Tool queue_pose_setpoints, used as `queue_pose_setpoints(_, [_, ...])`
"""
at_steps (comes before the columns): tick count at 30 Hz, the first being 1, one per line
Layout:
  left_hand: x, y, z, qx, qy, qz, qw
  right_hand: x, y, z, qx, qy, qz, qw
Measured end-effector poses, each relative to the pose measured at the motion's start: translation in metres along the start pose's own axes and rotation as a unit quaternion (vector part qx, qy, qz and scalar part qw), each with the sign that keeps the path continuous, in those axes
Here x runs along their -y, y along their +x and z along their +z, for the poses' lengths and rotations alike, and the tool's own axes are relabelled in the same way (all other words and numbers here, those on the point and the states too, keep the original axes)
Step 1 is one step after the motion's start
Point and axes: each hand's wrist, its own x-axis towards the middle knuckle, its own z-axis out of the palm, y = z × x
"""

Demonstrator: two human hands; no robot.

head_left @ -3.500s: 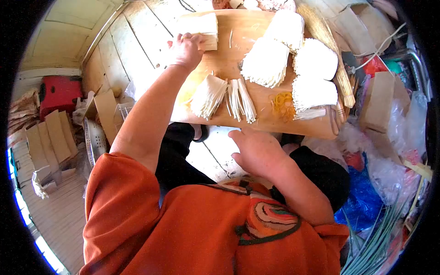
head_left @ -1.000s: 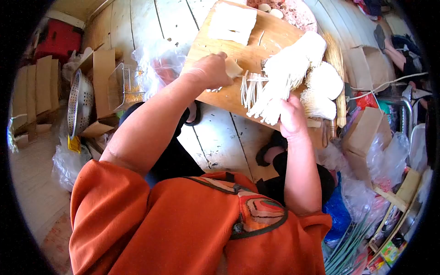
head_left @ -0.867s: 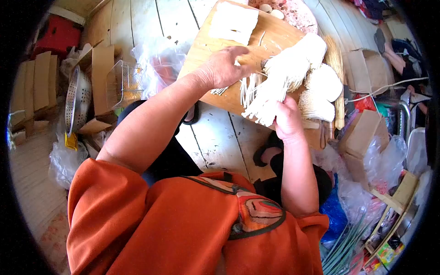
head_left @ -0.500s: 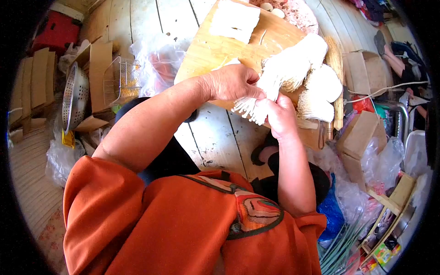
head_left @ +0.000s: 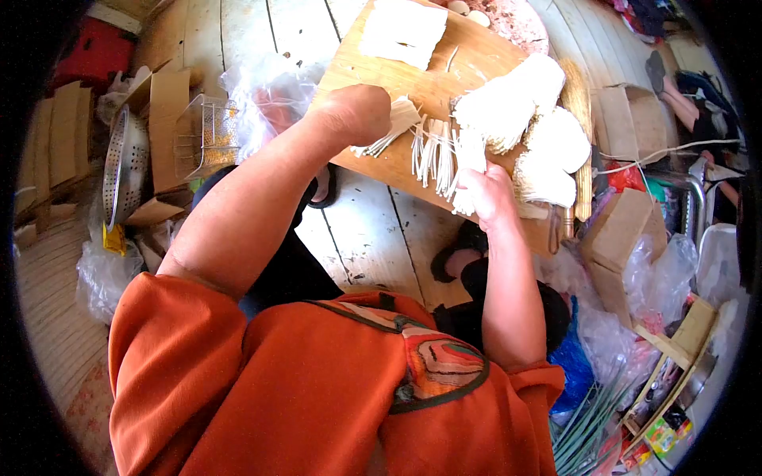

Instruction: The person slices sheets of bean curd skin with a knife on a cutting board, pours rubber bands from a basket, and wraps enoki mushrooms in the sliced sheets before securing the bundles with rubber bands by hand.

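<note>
My right hand [head_left: 492, 194] pinches a thin bunch of enoki mushrooms [head_left: 470, 159] near the front edge of the wooden board [head_left: 373, 71]. My left hand [head_left: 357, 115] is closed over the board's left side; its fingertips are hidden behind the back of the hand, so what it holds does not show. Beside it a small sheaf of enoki strands [head_left: 401, 119] lies on the board. Separated strands [head_left: 435, 155] show between the two hands. Large white enoki clumps [head_left: 512, 103] sit on the right of the board.
On the board's far end is a white flat sheet [head_left: 403, 32]. A straw whisk [head_left: 578, 119] lies along its right edge. A pinkish round surface [head_left: 516, 20] stands beyond. On the left are a metal colander [head_left: 127, 168], a wire basket [head_left: 214, 135] and plastic bags [head_left: 270, 103].
My left hand has moved left and up, away from my right hand, and a strand sheaf now shows beside it. My right hand stays near its place, still gripping enoki.
</note>
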Motion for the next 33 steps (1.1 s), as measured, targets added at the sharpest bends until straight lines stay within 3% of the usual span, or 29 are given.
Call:
queue_pose_setpoints(4, [-0.01,-0.009,0.006,-0.069,-0.022,-0.036,0.997,-0.005,-0.001,0.007,0.058,0.143,-0.017,0.988])
queue_pose_setpoints(6, [-0.019,-0.014,0.009,-0.306,0.025,0.029,0.951,-0.005,-0.005,0.009,0.09,0.193,-0.028,0.977])
queue_pose_setpoints(7, [-0.025,-0.016,0.006,-0.305,0.025,0.032,0.951,-0.002,-0.008,0.011,0.087,0.194,-0.028,0.977])
queue_pose_setpoints(8, [-0.029,-0.019,0.002,-0.216,-0.17,0.078,0.958,0.002,-0.012,0.013,0.091,0.207,-0.037,0.973])
queue_pose_setpoints(9, [-0.033,-0.02,-0.002,-0.116,-0.357,0.12,0.919,0.005,-0.015,0.016,0.097,0.22,-0.047,0.97])
queue_pose_setpoints(10, [-0.034,-0.015,0.007,-0.06,-0.45,0.148,0.879,0.001,-0.014,0.019,0.093,0.239,-0.074,0.964])
queue_pose_setpoints(15, [-0.035,-0.012,0.016,0.04,-0.439,0.215,0.871,0.004,-0.017,0.023,0.061,0.241,-0.09,0.964])
queue_pose_setpoints(19, [-0.022,-0.002,0.02,0.064,-0.317,0.106,0.94,0.0,-0.013,0.015,0.022,0.279,-0.071,0.957])
queue_pose_setpoints(21, [-0.016,0.003,0.023,0.016,-0.279,0.124,0.952,-0.001,-0.014,0.014,0.008,0.302,-0.07,0.951])
queue_pose_setpoints(25, [-0.018,0.007,0.02,0.033,-0.281,0.096,0.954,-0.003,-0.018,0.012,0.028,0.296,-0.092,0.95])
queue_pose_setpoints(27, [-0.024,0.003,0.014,0.035,-0.453,0.096,0.886,-0.003,-0.02,0.015,0.042,0.276,-0.091,0.956])
queue_pose_setpoints(28, [-0.031,-0.005,0.009,0.025,-0.531,0.144,0.835,-0.001,-0.022,0.018,0.047,0.261,-0.11,0.958])
queue_pose_setpoints(29, [-0.037,-0.009,0.013,0.026,-0.531,0.145,0.835,0.0,-0.023,0.02,0.052,0.246,-0.129,0.959])
queue_pose_setpoints(31, [-0.049,-0.016,0.02,0.093,-0.551,0.246,0.792,-0.006,-0.021,0.021,0.066,0.21,-0.149,0.964])
queue_pose_setpoints(32, [-0.055,-0.021,0.018,0.174,-0.538,0.196,0.801,-0.004,-0.023,0.024,0.072,0.161,-0.176,0.968])
queue_pose_setpoints(33, [-0.062,-0.024,0.026,0.211,-0.582,0.177,0.765,-0.003,-0.024,0.027,0.079,0.112,-0.203,0.969])
